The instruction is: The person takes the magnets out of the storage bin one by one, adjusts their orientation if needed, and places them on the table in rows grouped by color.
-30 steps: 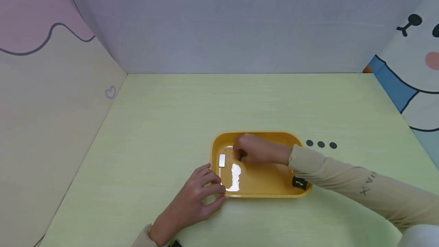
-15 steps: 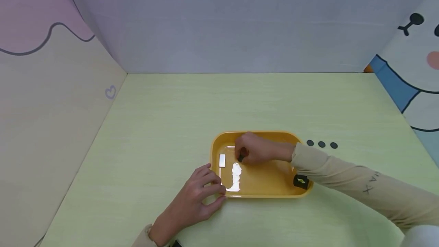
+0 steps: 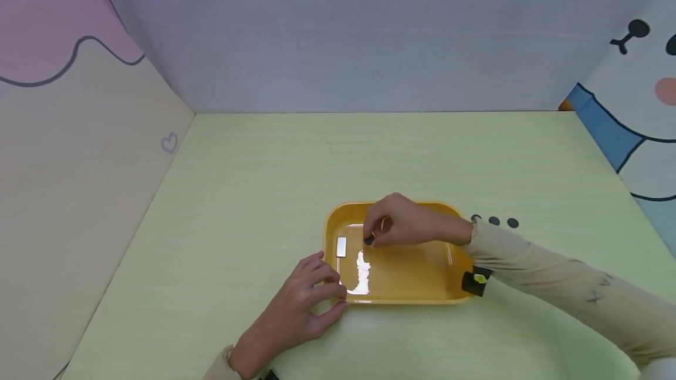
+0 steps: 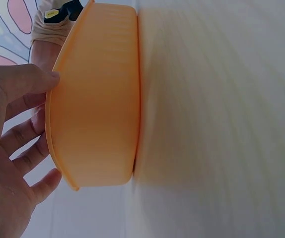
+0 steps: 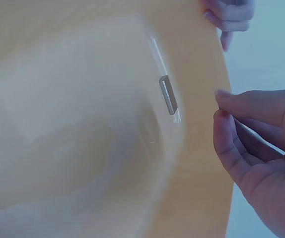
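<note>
My right hand (image 3: 404,221) is over the inside of a yellow tray (image 3: 412,302), with thumb and fingertips pinching a small black disc (image 3: 369,240). In the right wrist view the thumb and index finger meet at their tips, and little of the disc shows. A small silvery rectangular block (image 3: 341,247) lies in the tray near its left end; the right wrist view also shows this block (image 5: 168,95). My left hand (image 3: 303,298) holds the tray's near left corner. In the left wrist view its thumb touches the tray's rim (image 4: 48,119), with the other fingers partly hidden behind it.
Three black discs lie in a row on the pale green table (image 3: 253,204), right of the tray; the right sleeve (image 3: 549,274) partly covers the nearest disc (image 3: 476,217). A grey wall (image 3: 369,34) stands behind the table, with printed panels at both sides.
My right hand has risen slightly and shifted right, its fingers opening out so the pinched disc shows more. Its sleeve now overlaps one of the row's discs. My left hand stays put.
</note>
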Action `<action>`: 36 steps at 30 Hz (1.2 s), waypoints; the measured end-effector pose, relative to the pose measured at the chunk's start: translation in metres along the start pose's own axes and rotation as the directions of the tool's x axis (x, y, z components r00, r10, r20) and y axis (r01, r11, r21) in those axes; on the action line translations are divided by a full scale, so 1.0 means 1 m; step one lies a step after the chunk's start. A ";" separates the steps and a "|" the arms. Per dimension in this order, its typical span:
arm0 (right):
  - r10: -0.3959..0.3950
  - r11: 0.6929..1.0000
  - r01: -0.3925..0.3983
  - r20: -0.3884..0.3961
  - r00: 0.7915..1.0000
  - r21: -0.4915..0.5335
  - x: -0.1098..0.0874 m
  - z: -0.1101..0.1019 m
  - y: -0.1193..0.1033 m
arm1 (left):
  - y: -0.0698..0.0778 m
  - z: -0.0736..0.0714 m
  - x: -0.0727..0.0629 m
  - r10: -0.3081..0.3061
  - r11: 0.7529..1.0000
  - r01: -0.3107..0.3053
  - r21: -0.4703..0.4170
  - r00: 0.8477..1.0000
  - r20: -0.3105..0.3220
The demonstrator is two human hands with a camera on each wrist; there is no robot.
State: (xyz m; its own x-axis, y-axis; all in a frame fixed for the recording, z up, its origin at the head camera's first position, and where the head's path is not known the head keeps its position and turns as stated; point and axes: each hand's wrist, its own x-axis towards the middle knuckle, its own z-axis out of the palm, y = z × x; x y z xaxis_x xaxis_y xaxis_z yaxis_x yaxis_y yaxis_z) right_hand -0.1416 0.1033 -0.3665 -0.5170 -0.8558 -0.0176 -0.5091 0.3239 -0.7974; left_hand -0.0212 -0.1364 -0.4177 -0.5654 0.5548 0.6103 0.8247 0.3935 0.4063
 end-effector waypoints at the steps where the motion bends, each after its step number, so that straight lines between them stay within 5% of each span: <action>1: 0.011 1.000 -0.011 -0.005 1.000 0.013 -0.001 -0.001 -0.001 | 0.000 0.000 0.000 0.001 1.000 -0.001 0.000 1.000 -0.001; 14: 0.095 0.986 -0.084 -0.066 0.993 0.146 -0.019 -0.008 -0.010 | -0.001 0.001 -0.001 0.025 1.000 -0.025 0.006 1.000 -0.018; 22: 0.137 0.980 -0.119 -0.104 0.985 0.163 -0.030 -0.010 -0.014 | 0.000 -0.001 -0.001 -0.002 1.000 0.002 -0.003 1.000 0.003; 36: 0.180 0.973 -0.150 -0.174 0.968 0.174 -0.052 -0.009 -0.018 | -0.001 -0.001 -0.001 0.038 0.999 -0.038 0.008 0.999 -0.024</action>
State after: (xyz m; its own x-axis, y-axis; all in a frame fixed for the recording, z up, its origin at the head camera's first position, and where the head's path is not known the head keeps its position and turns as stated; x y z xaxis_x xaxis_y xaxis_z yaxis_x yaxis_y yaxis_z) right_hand -0.1117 0.1454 -0.3462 -0.7118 -0.7002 -0.0559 -0.2983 0.3734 -0.8784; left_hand -0.0211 -0.1377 -0.4180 -0.5329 0.5520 0.6413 0.8455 0.3776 0.3775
